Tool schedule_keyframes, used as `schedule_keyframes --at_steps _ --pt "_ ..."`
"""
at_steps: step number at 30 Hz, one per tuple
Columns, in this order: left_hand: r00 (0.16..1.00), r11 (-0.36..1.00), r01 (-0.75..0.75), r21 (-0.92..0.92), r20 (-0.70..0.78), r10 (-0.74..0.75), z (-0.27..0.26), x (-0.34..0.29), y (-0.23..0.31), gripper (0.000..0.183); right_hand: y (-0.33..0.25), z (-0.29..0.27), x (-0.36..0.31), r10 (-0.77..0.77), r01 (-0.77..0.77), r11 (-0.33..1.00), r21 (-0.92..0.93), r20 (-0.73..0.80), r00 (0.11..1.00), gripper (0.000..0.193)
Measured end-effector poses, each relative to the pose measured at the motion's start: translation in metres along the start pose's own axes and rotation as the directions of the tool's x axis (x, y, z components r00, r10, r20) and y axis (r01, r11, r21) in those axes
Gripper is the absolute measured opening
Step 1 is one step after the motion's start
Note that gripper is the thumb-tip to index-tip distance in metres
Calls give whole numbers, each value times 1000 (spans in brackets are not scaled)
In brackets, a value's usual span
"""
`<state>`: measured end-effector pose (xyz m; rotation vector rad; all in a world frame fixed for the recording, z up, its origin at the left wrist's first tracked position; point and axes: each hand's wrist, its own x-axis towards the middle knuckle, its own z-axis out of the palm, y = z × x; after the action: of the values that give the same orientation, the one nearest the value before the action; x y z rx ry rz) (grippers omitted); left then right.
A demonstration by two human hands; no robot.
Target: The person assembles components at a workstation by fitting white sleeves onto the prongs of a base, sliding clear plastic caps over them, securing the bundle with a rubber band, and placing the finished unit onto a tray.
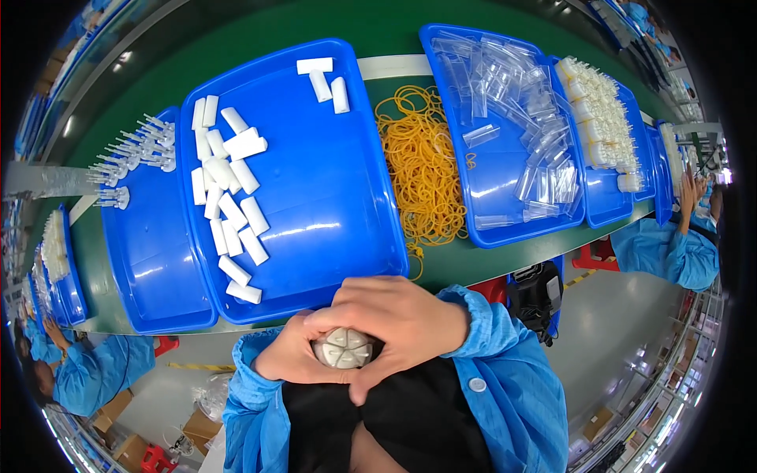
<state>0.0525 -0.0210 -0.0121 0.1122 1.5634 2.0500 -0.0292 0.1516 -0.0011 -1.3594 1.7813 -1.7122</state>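
Note:
Both my hands are wrapped round a round bundle of white, wedge-shaped pieces [344, 348], held close to my body at the table's near edge. My left hand [285, 351] curves about its left side, while my right hand [400, 317] closes over the far and right sides. Only the bundle's segmented top shows; its lower part is hidden by my fingers. Just beyond my hands lies a large blue tray [315, 260], in which white foam-like cylinders [229, 173] are scattered on the left, with a few at the far right corner.
Yellow rubber bands [422, 165] lie heaped beside the tray. Further right are a tray of clear plastic tubes [512, 102] and a tray of packed white pieces [599, 118]. White nozzle-like parts [142, 150] sit in the left tray. Co-workers in blue sleeves [670, 248] sit at both sides.

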Motion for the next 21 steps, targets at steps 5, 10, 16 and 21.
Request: schedule_keyframes --at_steps 5,10,16,21 --pt "977 965 -209 -155 -73 200 -3 2 -8 24 13 -53 -12 -112 -252 651 -716 -419 901 28" --pt "970 956 -230 -181 -124 210 -6 1 -8 26 33 -83 -22 42 -471 421 -775 -503 864 17" --pt "957 963 -214 -166 -234 173 -4 5 -6 28 42 -79 -13 -86 -411 433 -802 -490 867 13" --pt "944 970 -241 -45 -242 223 -8 2 -11 26 31 -81 -13 13 -473 629 -617 -600 800 8"
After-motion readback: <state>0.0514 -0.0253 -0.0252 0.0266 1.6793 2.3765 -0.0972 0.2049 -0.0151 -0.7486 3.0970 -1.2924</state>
